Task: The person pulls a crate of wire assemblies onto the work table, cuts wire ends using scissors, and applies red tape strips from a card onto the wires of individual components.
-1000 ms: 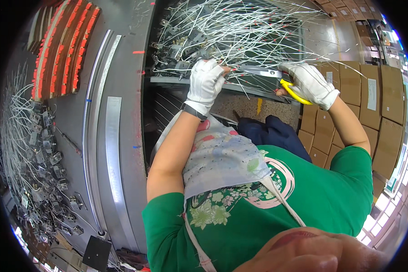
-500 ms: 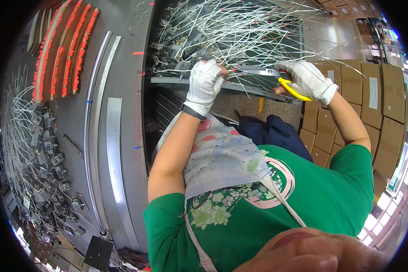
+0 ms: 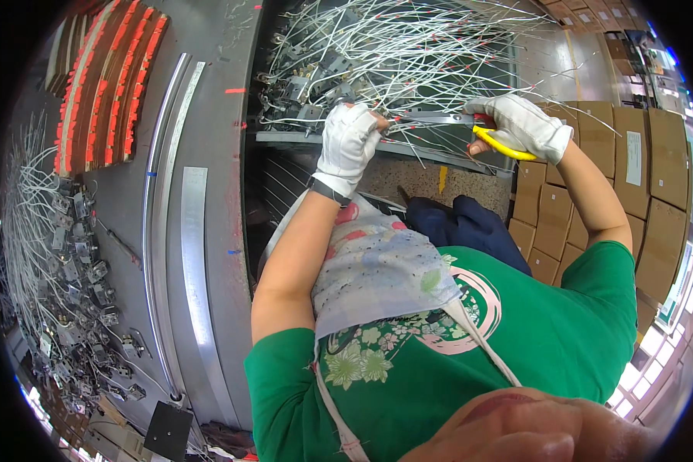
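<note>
My left hand (image 3: 348, 142), in a white work glove with bare fingertips showing, is closed in a pinch on thin white wire at the near edge of a tangled heap of white wires (image 3: 408, 54). Exactly which strands it grips is hidden by the fingers. My right hand (image 3: 520, 127), also gloved, is wrapped round the handles of a pair of scissors (image 3: 504, 148) with a yellow grip. The metal blades lie level, pointing left, their tips beside my left fingertips. Small metal and black parts (image 3: 285, 96) sit at the wires' left ends.
The heap rests on a dark tray (image 3: 285, 138) with a pale front edge. To the left, a grey table (image 3: 119, 200) bears metal strips (image 3: 195, 254), curved stacks with red edges (image 3: 112, 85) and more wired parts (image 3: 69, 285). Cardboard boxes (image 3: 593, 154) stand at right.
The scissors' yellow handle has swung upward, closer to the other handle, and the blades look more closed. My right hand has shifted slightly; my left hand holds its place.
</note>
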{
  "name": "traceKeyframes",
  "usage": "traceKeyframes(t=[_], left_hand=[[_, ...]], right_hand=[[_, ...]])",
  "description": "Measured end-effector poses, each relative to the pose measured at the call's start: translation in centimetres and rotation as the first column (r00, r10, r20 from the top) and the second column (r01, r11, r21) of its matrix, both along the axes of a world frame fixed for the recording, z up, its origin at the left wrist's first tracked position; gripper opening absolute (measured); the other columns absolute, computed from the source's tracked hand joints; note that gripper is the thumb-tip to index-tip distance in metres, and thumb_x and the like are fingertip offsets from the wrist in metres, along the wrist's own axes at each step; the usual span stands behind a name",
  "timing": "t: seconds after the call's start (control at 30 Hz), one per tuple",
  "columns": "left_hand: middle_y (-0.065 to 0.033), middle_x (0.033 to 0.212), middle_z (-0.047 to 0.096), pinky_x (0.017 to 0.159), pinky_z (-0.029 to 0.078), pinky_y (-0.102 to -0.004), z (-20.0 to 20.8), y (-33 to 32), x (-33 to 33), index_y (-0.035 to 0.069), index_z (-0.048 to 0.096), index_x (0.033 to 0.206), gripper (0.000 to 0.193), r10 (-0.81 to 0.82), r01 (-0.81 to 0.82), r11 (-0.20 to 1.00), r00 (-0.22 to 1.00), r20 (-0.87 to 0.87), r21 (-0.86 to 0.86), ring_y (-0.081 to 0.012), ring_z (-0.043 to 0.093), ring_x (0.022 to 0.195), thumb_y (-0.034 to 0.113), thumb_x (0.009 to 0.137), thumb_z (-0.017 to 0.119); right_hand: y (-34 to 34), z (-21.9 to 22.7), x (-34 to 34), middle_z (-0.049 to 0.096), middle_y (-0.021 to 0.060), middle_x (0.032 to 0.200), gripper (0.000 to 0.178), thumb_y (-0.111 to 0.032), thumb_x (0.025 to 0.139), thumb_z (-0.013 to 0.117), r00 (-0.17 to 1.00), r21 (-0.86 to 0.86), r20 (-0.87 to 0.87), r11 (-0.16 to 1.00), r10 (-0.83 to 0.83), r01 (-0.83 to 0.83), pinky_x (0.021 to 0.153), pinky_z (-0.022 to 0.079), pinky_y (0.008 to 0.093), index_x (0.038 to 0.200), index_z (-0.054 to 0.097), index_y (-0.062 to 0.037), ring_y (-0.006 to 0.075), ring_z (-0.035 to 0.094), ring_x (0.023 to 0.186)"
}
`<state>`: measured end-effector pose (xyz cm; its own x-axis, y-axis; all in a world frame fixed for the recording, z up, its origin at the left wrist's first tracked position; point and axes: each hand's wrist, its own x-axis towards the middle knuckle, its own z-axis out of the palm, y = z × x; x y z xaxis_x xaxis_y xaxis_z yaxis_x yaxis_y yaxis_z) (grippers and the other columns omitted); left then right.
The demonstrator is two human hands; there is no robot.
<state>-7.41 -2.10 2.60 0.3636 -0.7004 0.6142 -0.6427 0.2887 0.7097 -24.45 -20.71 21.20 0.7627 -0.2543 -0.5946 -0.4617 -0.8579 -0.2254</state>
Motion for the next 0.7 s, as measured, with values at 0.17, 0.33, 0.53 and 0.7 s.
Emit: traceKeyframes(t=[0.17,0.33,0.53,0.7], left_hand=[[-0.0070,0.081,0.069,0.071,0.047,-0.0353,-0.1,0.1,0.1,0.010,0.068,0.081,0.019,-0.011,0.011,1.000,1.000,0.006,0.025,-0.0262,0.064,0.075,-0.004,0.069,0.069],[-0.0068,0.081,0.069,0.074,0.047,-0.0364,-0.1,0.2,0.1,0.011,0.069,0.082,0.020,-0.013,0.012,0.999,1.000,0.015,0.043,-0.0262,0.065,0.076,-0.004,0.068,0.069],[-0.0042,0.079,0.062,0.072,0.047,-0.0399,-0.1,0.2,0.1,0.012,0.065,0.081,0.024,0.003,-0.004,1.000,1.000,0.021,0.004,-0.0290,0.058,0.078,0.000,0.062,0.071],[-0.0048,0.079,0.065,0.073,0.047,-0.0383,-0.1,0.3,0.1,0.012,0.067,0.082,0.021,0.000,-0.001,0.999,1.000,0.028,0.035,-0.0272,0.061,0.077,-0.001,0.065,0.071]], right_hand=[[-0.7,-0.3,0.1,0.059,0.0170,0.069,0.053,-0.045,0.077,0.078,1.000,0.057,-0.002,0.998,-0.025,0.025,0.061,0.044,0.0415,0.108,0.061,-0.0055,0.0329,0.057,0.063],[-1.4,-0.6,0.2,0.059,0.0171,0.068,0.056,-0.046,0.076,0.078,0.998,0.029,-0.065,1.000,0.007,-0.005,0.061,0.044,0.0412,0.112,0.062,-0.0059,0.0343,0.058,0.064],[-1.5,-1.0,0.1,0.060,0.0173,0.070,0.058,-0.044,0.074,0.080,0.997,-0.016,0.025,0.997,0.076,-0.076,0.060,0.045,0.0403,0.115,0.063,-0.0060,0.0358,0.060,0.066],[-1.4,-0.7,0.2,0.063,0.0188,0.076,0.057,-0.042,0.074,0.080,0.989,-0.006,0.101,0.994,0.105,-0.105,0.061,0.047,0.0411,0.115,0.063,-0.0057,0.0371,0.061,0.069]])
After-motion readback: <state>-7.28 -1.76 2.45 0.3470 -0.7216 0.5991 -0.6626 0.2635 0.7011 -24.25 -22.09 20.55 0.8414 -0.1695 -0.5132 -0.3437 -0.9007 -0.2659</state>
